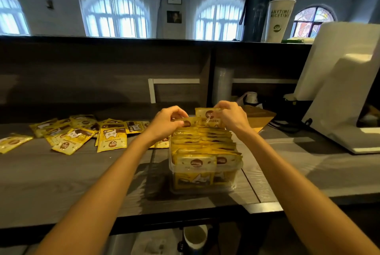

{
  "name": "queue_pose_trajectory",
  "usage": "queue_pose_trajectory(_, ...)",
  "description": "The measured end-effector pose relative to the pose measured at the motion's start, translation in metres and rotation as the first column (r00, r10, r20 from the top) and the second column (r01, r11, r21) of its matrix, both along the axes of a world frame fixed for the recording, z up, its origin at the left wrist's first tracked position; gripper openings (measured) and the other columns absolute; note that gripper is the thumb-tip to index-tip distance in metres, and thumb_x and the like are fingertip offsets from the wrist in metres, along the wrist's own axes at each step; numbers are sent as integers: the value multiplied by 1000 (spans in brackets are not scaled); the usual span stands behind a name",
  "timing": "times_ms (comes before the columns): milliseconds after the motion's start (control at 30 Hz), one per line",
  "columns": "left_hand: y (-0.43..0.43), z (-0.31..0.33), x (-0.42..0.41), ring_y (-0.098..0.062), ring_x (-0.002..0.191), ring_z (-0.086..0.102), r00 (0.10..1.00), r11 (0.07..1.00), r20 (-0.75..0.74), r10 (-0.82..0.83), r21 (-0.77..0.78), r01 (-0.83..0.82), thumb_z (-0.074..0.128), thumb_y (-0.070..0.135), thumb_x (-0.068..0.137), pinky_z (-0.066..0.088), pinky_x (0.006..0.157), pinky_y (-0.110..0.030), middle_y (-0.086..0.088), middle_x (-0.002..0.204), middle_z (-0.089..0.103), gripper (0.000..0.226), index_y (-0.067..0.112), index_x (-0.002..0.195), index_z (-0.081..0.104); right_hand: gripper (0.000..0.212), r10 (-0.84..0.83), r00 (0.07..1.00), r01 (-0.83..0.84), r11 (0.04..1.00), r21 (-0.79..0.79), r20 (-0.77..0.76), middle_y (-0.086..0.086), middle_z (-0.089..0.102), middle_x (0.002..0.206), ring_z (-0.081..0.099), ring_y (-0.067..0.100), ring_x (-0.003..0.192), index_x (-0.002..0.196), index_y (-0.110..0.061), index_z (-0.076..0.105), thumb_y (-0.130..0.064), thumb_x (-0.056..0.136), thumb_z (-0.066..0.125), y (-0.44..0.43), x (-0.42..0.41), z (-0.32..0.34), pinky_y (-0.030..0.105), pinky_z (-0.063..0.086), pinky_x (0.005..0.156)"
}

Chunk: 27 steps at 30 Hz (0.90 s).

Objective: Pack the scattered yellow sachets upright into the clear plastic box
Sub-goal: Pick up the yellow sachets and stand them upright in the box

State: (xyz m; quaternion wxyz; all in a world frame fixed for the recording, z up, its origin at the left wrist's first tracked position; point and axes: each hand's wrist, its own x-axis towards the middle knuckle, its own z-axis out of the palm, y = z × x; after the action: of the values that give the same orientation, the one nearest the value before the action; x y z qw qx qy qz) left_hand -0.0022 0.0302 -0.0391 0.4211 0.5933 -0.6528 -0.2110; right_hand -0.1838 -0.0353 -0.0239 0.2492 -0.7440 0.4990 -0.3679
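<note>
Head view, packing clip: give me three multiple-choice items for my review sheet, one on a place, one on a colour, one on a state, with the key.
1. Where do the loose sachets lie relative to the clear plastic box?
A. To its left on the counter
B. To its right
C. Stacked on top of it

2. What colour is the lid of the tall white cup on the upper ledge?
A. Red
B. Black
C. Yellow

3. How do the sachets in the box stand?
A. Flat in one layer
B. Crumpled in a heap
C. Upright in a row

Key: 1 A, the loose ones are spread left of the box. 2 B, a dark black lid caps the cup. 3 C, their top edges line up front to back, with the left hand and right hand at the far end.
</note>
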Motion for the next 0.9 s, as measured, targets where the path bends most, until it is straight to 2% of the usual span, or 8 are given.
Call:
queue_pose_trajectory(100, 0, 5, -1, -29, 101, 60, 981, 995, 191, -24, 98, 6, 46, 8, 93, 53, 84, -42, -2, 103, 59, 24, 18, 108, 62, 24, 101, 995, -101, 991, 84, -4, 7, 61, 102, 51, 16, 91, 112, -10, 66, -16, 93, 52, -1, -4, -3, 18, 40, 63)
queue_pose_trajectory(200, 0, 11, -3, -29, 106, 59, 943, 983, 324, -73, 184, 13, 39, 11, 97, 50, 84, -36, -2, 107, 59, 28, 15, 113, 61, 24, 169, 984, -159, 975, 153, -54, 7, 57, 99, 48, 17, 95, 107, -1, 67, -6, 92, 49, -1, -9, -4, 15, 37, 62)
queue_pose_trajectory(367, 0, 11, -1, -30, 102, 58, 933, 956, 333, -134, 290, 33, 35, 17, 97, 47, 87, -40, -14, 105, 63, 32, 7, 99, 65, 35, 247, 968, -232, 945, 232, -40, 8, 55, 90, 48, 19, 98, 65, -17, 55, 1, 92, 41, 0, -12, -8, 18, 40, 73)
queue_pose_trajectory(433, 2, 10, 1, -33, 102, 57, 933, 957, 328, -150, 287, 53, 37, 17, 95, 46, 88, -42, -18, 106, 62, 34, -2, 100, 65, 34, 279, 959, -261, 936, 234, -46, 2, 54, 81, 49, 17, 91, 67, -14, 57, 1, 92, 38, 1, -13, -6, 14, 38, 67)
queue_pose_trajectory(567, 4, 11, -1, -31, 96, 57, 932, 958, 323, -165, 278, 73, 39, 23, 92, 45, 91, -47, -21, 104, 62, 39, -6, 97, 64, 31, 330, 940, -302, 924, 235, -88, 8, 55, 98, 48, 5, 77, 103, 5, 65, 0, 92, 37, 3, -14, -5, 13, 38, 67)
queue_pose_trajectory(700, 3, 9, -2, -27, 84, 49, 937, 962, 332, -110, 272, 16, 34, 22, 93, 45, 85, -52, -25, 93, 56, 35, 0, 76, 55, 32, 312, 943, -283, 935, 211, -117, 10, 56, 99, 51, 15, 90, 103, 8, 66, -1, 92, 37, 5, -14, -6, 12, 39, 72)
queue_pose_trajectory(833, 6, 8, -4, -27, 78, 46, 929, 967, 356, -104, 254, 11, 32, 22, 95, 40, 76, -46, -11, 76, 51, 38, 10, 63, 48, 29, 282, 946, -243, 943, 225, -157, 11, 55, 101, 49, 19, 96, 105, 6, 65, -11, 93, 44, 7, -11, -7, 19, 40, 72)
queue_pose_trajectory(900, 8, 9, -5, -27, 85, 52, 930, 967, 353, -100, 253, 8, 33, 26, 97, 44, 82, -45, -11, 85, 57, 39, 9, 73, 58, 29, 255, 961, -226, 948, 224, -107, 15, 58, 107, 50, 20, 98, 104, 5, 64, -14, 93, 45, 8, -10, -7, 21, 40, 71)
